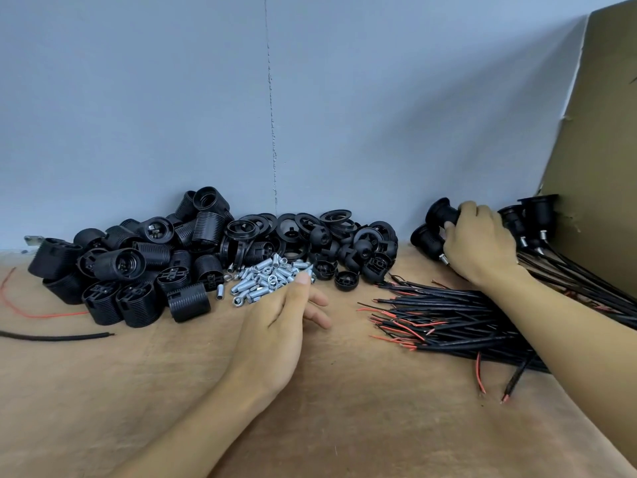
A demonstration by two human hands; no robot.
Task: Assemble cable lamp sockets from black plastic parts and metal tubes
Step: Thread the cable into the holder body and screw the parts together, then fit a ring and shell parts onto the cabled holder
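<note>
The head camera looks down at a brown wooden worktop [344,419] that stands against a grey-blue wall [172,98]. On the left lies a big heap of black ribbed plastic socket bodies [138,267]. Just beside it, in the middle, are flat black plastic rings [306,220] and small round black plastic caps [346,257]. In front of them sits a little pile of short shiny metal tubes [267,274]. The left hand [279,326] lies by this pile with its thumb tip touching the edge. Its fingers [319,300] are loosely stretched out to the side, and I cannot tell if they hold a tube. The right hand [482,243] is far back on the right, and its fingers are curled round a black put-together lamp socket [441,211]. More finished black sockets with cables [532,215] lean near a tall brown cardboard sheet [599,132]. A thick bunch of black cables with red wire ends [444,322] lies under the right arm. A thin loose red wire [10,300] and one loose black cable [51,337] lie at the far left.
</note>
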